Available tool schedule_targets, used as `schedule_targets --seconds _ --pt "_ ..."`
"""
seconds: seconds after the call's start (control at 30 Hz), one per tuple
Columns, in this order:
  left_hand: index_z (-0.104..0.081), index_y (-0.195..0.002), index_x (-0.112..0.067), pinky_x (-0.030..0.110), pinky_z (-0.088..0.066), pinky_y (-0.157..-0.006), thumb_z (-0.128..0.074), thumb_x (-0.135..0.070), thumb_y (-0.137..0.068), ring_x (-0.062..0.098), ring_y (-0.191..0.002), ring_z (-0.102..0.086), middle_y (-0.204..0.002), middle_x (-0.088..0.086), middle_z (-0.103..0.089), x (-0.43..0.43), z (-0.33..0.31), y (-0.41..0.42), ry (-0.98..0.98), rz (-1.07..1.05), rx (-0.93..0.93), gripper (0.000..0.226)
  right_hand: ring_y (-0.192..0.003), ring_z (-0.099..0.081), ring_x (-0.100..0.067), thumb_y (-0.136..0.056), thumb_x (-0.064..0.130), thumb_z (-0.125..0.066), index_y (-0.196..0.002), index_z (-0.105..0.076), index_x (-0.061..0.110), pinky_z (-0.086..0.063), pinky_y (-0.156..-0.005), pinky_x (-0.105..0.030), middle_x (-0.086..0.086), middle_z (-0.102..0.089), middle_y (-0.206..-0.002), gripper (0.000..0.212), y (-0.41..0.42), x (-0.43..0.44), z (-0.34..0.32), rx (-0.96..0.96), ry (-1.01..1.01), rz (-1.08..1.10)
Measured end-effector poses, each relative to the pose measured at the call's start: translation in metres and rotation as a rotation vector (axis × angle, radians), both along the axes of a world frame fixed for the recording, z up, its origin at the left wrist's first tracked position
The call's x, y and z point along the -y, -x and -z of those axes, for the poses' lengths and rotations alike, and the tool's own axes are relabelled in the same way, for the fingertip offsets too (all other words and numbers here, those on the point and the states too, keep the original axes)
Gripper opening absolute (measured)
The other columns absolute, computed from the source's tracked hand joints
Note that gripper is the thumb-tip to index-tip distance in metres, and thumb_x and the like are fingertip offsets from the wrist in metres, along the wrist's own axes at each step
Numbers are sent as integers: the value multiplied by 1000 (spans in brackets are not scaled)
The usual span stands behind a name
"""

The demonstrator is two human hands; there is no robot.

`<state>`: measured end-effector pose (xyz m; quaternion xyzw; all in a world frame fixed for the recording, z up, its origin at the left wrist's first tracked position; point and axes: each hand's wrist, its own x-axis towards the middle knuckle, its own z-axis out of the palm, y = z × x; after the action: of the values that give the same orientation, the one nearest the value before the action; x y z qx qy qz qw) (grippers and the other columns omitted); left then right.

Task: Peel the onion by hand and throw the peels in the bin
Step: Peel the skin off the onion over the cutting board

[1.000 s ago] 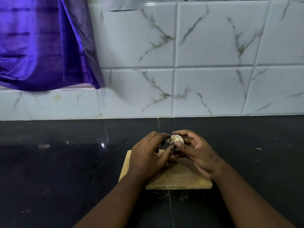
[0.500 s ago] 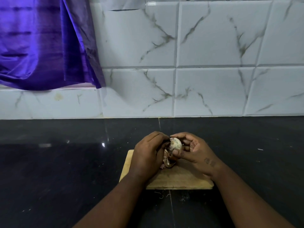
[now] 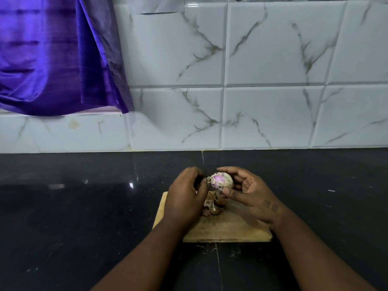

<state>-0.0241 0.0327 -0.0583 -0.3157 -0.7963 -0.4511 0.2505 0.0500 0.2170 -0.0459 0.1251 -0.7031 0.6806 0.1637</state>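
Grip R: right hand (image 3: 252,194) clamped on the onion (image 3: 222,182), fingers curled over its far side, thumb on the near side.
Grip L: left hand (image 3: 186,196) curled, back toward cam, fingertips at a loose skin flap (image 3: 208,180) on the onion's left edge; can't tell if it pinches the flap or only touches it.
Onion: held in the air just above the far end of the board (image 3: 231,232), not resting on it. Mostly bare, pale w/ a purple patch; scraps of dry skin on it yet.
Peels: small pile of peels (image 3: 212,206) on the board, btw the two hands, below the onion.
Board: wooden, lies on the black bench (image 3: 84,217), centre, near side.
Risk, slip: bare onion likely slick; a hard tug on the flap could pop it out of the R grip, and it'd roll off across the bench.
Risk, tear: dry skin is brittle; pulling fast prob. snaps the flap short and leaves scraps stuck on.
Risk, scatter: peels are light and loose; a sleeve, a forearm or a careless scoop could push them off the board. Some root threads (image 3: 205,247) lie on the bench already, just past the board's near edge.
Risk, carry: bin isn't in view, so the pile must travel; a loose handful may shed bits on the way.
Containers: none in view. Bin out of frame, contents unknown.
Backdrop: tiled wall (image 3: 273,59) far; purple cloth (image 3: 52,55) hanging far left.
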Motion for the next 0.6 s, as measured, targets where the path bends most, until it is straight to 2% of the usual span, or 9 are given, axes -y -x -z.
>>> schedule_targets --seconds 0.1,0.23,0.33,0.5,0.6 --pt "-53 -84 -29 33 -44 -62 -63 -24 -95 8 -76 -53 -81 -10 -55 -1 0 -3 115 -50 29 16 -122 -65 -36 -81 5 -78 -131 -66 14 -56 -102 -48 -14 -69 -129 52 1 -1 1 4 40 -26" --pt "-55 -77 -28 27 -36 -57 -62 -33 -88 7 -73 -53 -77 -9 -58 0 -2 -6 248 -84 42 14 -114 -65 -27 -85 4 -74 -133 -66 16 -57 -97 -42 -14 -68 -131 50 1 -1 -1 -9 94 -53" --pt "-59 -76 -28 22 -35 -58 -58 -38 -83 6 -75 -53 -77 -11 -59 2 -2 -7 303 -38 12 13 -112 -65 -24 -86 1 -72 -131 -67 17 -57 -93 -38 -12 -69 -129 49 1 -1 -2 1 125 -50" --pt "-66 -80 -25 31 -39 -61 -43 -45 -86 9 -74 -54 -77 -8 -59 3 -1 -3 200 -7 -47 31 -114 -65 -27 -90 -7 -66 -126 -71 20 -56 -85 -31 -11 -70 -128 45 1 -1 -3 23 74 16" --pt "-64 -88 -28 25 -41 -61 -46 -53 -94 7 -74 -54 -79 -12 -59 5 -3 -7 119 9 -80 31 -119 -65 -34 -91 -4 -68 -125 -72 20 -57 -85 -31 -11 -71 -126 42 1 0 -1 41 74 21"
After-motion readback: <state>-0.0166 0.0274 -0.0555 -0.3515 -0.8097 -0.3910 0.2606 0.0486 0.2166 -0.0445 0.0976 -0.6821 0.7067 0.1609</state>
